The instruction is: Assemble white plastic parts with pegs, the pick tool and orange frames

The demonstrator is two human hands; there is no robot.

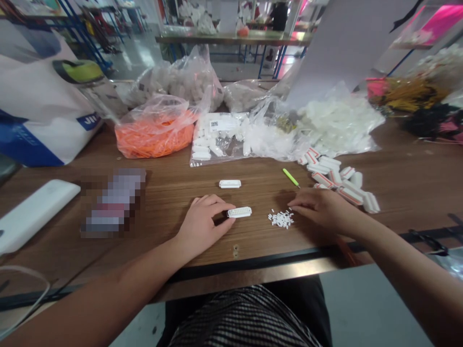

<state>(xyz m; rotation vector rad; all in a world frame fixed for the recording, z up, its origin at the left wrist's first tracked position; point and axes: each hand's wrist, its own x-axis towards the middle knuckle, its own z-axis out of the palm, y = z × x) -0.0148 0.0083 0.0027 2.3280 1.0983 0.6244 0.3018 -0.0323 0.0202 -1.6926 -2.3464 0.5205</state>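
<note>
The left hand [203,224] is curled on the bench [164,193], and a white multi-pin connector housing [239,212] is pinched at its left end between the thumb and forefinger. The housing lies flat, extending to the right of the hand, with its rows of cavities facing up. The right hand [321,209] is held open with the fingers loosely spread and low over the wood. Its fingertips [292,205] are just beyond and near a small heap of white terminals [281,219], which lies between the two hands; whether the heap is touched cannot be told.

A second white connector housing [229,183] lies farther away, apart from the left hand. A yellow-green marker pen [291,177] lies at an angle beyond the right hand, near a loose pile of white connector blocks with red stripes [336,180] on the right.

Along the far side of the bench, an orange bundle of wires in a clear plastic bag [155,137] and a labelled bag of white parts [217,140] are set beside a heap of white plastic pieces [338,125]. On the left, a pixelated packet [114,202] and a white flat object [32,214] rest near a large woven bag [36,115].
</note>
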